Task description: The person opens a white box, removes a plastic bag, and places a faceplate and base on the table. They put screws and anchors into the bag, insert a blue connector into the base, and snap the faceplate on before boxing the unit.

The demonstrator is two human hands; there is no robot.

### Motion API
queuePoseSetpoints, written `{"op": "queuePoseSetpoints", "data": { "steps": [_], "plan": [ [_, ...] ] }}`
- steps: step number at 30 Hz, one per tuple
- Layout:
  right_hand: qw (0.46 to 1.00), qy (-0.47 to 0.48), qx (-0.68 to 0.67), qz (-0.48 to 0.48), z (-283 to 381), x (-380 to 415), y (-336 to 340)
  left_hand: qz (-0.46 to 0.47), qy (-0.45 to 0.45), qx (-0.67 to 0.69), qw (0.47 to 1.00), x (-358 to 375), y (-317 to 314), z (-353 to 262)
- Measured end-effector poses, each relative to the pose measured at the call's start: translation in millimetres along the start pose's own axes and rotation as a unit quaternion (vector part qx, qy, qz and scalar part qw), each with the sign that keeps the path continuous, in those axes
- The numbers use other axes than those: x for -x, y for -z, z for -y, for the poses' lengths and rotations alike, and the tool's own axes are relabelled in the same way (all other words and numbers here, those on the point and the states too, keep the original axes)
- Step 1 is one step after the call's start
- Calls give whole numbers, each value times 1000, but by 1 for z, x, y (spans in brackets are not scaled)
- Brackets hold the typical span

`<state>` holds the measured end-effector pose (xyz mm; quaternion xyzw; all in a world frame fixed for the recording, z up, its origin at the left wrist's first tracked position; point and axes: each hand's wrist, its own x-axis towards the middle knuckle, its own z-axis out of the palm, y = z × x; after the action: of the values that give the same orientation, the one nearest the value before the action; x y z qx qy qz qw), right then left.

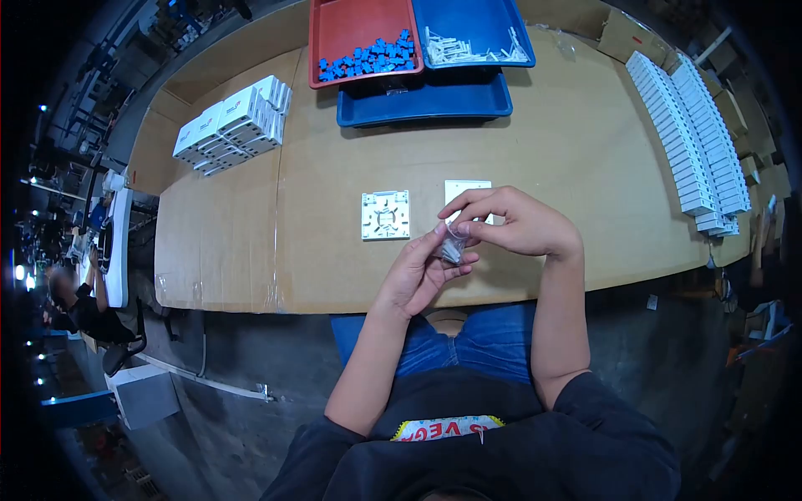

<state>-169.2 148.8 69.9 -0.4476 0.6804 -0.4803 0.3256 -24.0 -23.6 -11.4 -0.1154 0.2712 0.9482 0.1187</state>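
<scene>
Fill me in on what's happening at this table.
A person's left hand and right hand hold a small clear bag, contents unclear. Just beyond lie a white square part and another white piece, partly hidden by the right hand. Farther back, a red tray holds blue pieces.

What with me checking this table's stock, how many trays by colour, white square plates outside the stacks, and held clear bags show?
Red tray: 1
Blue trays: 2
White square plates: 2
Held clear bag: 1
Total: 6
</scene>
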Motion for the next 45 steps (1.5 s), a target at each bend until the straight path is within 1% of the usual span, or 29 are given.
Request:
{"op": "queuePoseSetpoints", "data": {
  "steps": [2,5,8,11,14,20,23,26,29,32,35,36,38,40,41,42,45],
  "plan": [
    [999,-5,-28,-23,1,0,0,-8,4,-7,1000,-1,-1,-2],
    [999,9,-35,-10,-8,-2,-3,-8,-4,-21,1000,-2,0,-2],
    [998,-48,-2,29,3,-6,-9,-3,-16,-48,999,-1,0,-2],
    [999,-10,-21,22,-8,-7,-9,-10,-22,-60,998,1,-3,-5],
    [999,-15,-38,13,-11,-8,-9,-19,-27,-63,997,3,-7,-7],
    [997,-48,-37,44,-11,-10,-9,-26,-20,-60,998,2,-6,-4],
    [997,-53,-59,19,-11,-10,-6,-32,-21,-61,997,3,-12,-8],
    [994,-64,-81,19,-9,-13,-11,-35,-25,-61,997,4,-7,-7],
    [997,-54,-46,36,-17,-15,-19,-33,-29,-62,997,4,-4,-5],
    [996,-66,-52,40,-16,-17,-14,-39,-25,-60,997,6,-6,-8],
    [991,-71,-109,17,-7,-16,-15,-32,-31,-53,998,7,-3,-9],
    [992,-81,-96,32,-7,-15,-17,-25,-33,-50,998,6,-2,-7],
    [991,-100,-67,59,-14,-17,-20,-39,-31,-66,997,5,1,-3],
    [995,-76,-41,53,-13,-16,-17,-49,-30,-79,995,4,-1,-2],
    [996,-66,-29,52,-15,-15,-15,-31,-18,-54,998,2,3,-1],
    [997,-49,-60,30,-21,-15,-11,-14,-5,-28,1000,-1,13,1],
    [995,-39,-23,-86,-31,-16,13,31,20,55,998,-9,48,11]
  ]
}}
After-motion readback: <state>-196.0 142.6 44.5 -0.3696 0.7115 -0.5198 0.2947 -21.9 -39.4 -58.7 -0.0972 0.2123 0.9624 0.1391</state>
